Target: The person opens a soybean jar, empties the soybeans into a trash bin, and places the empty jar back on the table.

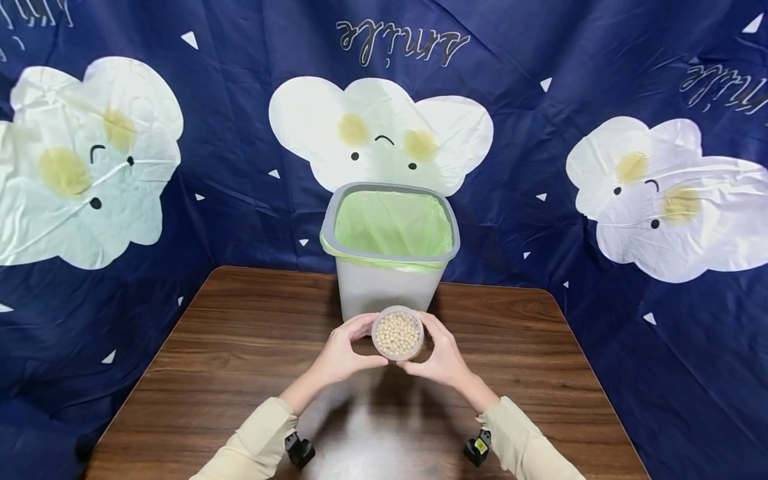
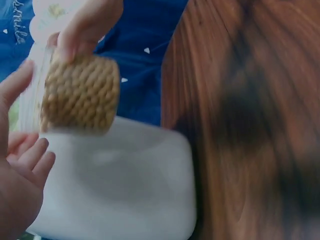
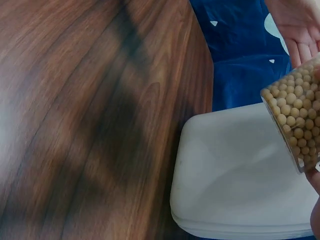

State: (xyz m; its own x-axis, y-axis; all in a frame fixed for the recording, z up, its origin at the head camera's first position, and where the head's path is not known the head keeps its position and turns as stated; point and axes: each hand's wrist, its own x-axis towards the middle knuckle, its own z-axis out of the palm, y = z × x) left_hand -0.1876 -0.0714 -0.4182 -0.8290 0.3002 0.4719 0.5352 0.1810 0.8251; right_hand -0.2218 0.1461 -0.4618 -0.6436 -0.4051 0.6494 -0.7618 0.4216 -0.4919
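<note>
Gripping a clear jar (image 1: 398, 308) from opposite sides, the left hand (image 1: 345, 350) and right hand (image 1: 444, 353) are both curling their fingers and thumbs around its wall. Small, round, pale beans (image 1: 398, 335) are filling most of the jar, which the hands are holding above the desk (image 1: 516, 347), just in front of a white bin (image 1: 384, 287). The bin is standing upright at the desk's far edge, its grey rim (image 1: 393, 257) holding down a light green liner (image 1: 393, 223).

Behind the bin, a dark blue cloth (image 1: 240, 133) is hanging, and white lettering (image 1: 403, 41) near its top is reading "smile" in looping script, upside down from this viewpoint. A second line of script (image 1: 723, 87) at the right is showing most of the same word, while letters (image 1: 36, 12) at the upper left are running out of the frame. Below the lettering, white clouds (image 1: 384, 127) with yellow cheeks are also appearing upside down. Pale sleeves (image 1: 258, 437) are covering the forearms.
</note>
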